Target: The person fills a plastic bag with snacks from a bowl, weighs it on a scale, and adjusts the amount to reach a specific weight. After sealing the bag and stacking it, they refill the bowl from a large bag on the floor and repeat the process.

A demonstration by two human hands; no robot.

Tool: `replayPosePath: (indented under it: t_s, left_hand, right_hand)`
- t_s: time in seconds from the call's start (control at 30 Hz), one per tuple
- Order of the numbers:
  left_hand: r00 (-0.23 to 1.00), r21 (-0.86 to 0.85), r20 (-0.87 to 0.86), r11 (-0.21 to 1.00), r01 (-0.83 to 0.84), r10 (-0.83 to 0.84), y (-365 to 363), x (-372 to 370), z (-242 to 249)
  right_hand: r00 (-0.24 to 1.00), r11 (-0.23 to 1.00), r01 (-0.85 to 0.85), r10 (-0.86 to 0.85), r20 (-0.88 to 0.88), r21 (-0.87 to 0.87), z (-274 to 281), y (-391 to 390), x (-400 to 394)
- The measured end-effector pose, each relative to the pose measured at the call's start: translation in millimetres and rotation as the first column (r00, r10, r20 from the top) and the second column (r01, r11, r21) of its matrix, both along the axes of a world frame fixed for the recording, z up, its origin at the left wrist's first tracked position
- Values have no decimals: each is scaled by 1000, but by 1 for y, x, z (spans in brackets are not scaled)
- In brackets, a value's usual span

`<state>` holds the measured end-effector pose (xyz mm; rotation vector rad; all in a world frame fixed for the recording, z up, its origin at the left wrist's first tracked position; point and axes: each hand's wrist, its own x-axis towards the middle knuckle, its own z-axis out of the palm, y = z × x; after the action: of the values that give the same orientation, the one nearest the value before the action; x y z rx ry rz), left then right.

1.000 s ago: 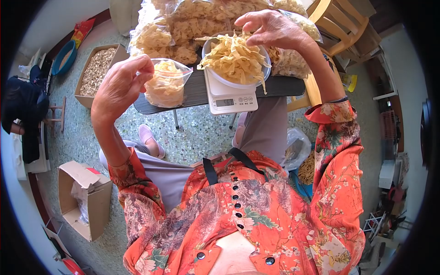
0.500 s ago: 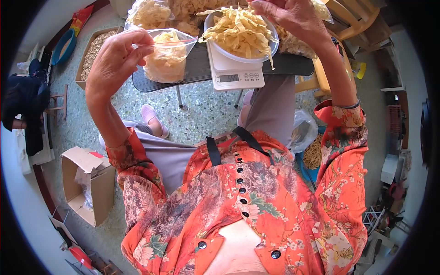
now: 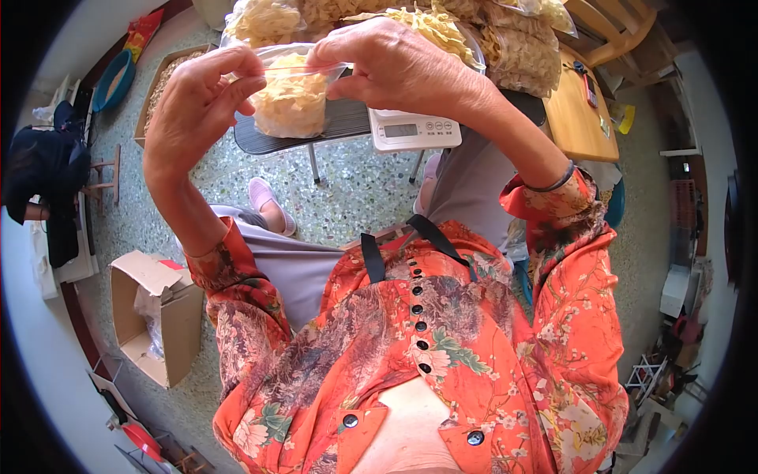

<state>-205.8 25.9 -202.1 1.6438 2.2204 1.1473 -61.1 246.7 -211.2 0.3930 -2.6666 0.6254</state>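
A clear zip bag [image 3: 290,110], filled with pale yellow dried strips, stands on the front of the dark table [image 3: 264,143]. At its left top corner my left hand [image 3: 197,107] is closed in a pinch. My right hand [image 3: 399,69] pinches the right end of the same red-lined top edge, so the edge is stretched between both hands. Behind my right hand, partly hidden, a bowl [image 3: 476,54] heaped with dried strips [image 3: 434,30] sits over the white digital scale [image 3: 414,129]. The scale's display is too faint to read.
More filled bags [image 3: 521,59] are piled along the table's back and right. A wooden chair [image 3: 580,110] stands at the right. On the floor are an open cardboard box [image 3: 178,332] and a box of brownish pieces [image 3: 160,91]. A person in dark clothes [image 3: 47,170] is far left.
My right hand has moved left and down from above the bowl to the bag's top edge and now pinches it. My left hand keeps its hold.
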Motion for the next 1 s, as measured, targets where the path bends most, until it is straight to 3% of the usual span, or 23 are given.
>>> replayPosePath:
  t_s: [0.07, 0.17, 0.3, 0.37, 0.4, 0.43, 0.5, 0.57, 0.63, 0.67, 0.83, 0.93, 1.0]
  left_hand:
    - [1000, 14, 2, 1000, 5, -5, 1, -1, -1]
    - [1000, 52, -11, 999, 0, 0, 0, 1, -2]
    - [994, 156, -74, 985, -69, 81, -9, 5, -1]
    - [990, 146, -98, 986, -86, 101, -13, 8, 0]
    - [985, 142, -119, 984, -108, 125, -17, 10, -1]
    - [982, 148, -124, 981, -126, 145, -19, 9, -3]
    - [981, 25, -160, 993, -111, 114, -22, -1, -9]
    - [964, 69, -222, 988, -136, 148, -24, -1, -4]
    - [987, -11, -160, 1000, -16, 14, -21, -12, -4]
    - [972, -29, -233, 999, -14, 7, -21, -20, -6]
    - [988, -19, -152, 1000, -2, -1, -11, -30, -16]
    - [932, -91, -363, 996, -12, -22, -2, -34, -24]
    - [922, -46, -388, 999, -1, -17, 1, -37, -35]
  right_hand:
    - [992, 991, 30, -15, -122, 128, -16, 5, -8]
    - [994, 985, 59, -43, -104, 162, -15, 8, -16]
    - [973, 995, 63, -43, -226, 82, -2, 4, -29]
    - [992, 988, 26, -6, -124, 153, 14, 3, -29]
    - [999, 982, 9, -16, 35, 187, 23, 1, -28]
    - [1000, 981, -8, 3, 29, 192, 17, 1, -31]
    - [988, 994, -23, 38, -148, 103, 3, 3, -47]
    - [964, 991, -68, 95, -248, 113, 11, 3, -46]
    - [989, 993, -60, 73, -127, 99, 7, 9, -52]
    - [997, 996, -44, 50, -67, 75, 8, 10, -54]
    - [997, 997, -26, 30, -65, 70, -5, 17, -72]
    - [998, 992, -6, 15, -66, 128, -18, 25, -81]
    - [996, 991, -17, 29, -86, 133, -22, 25, -84]
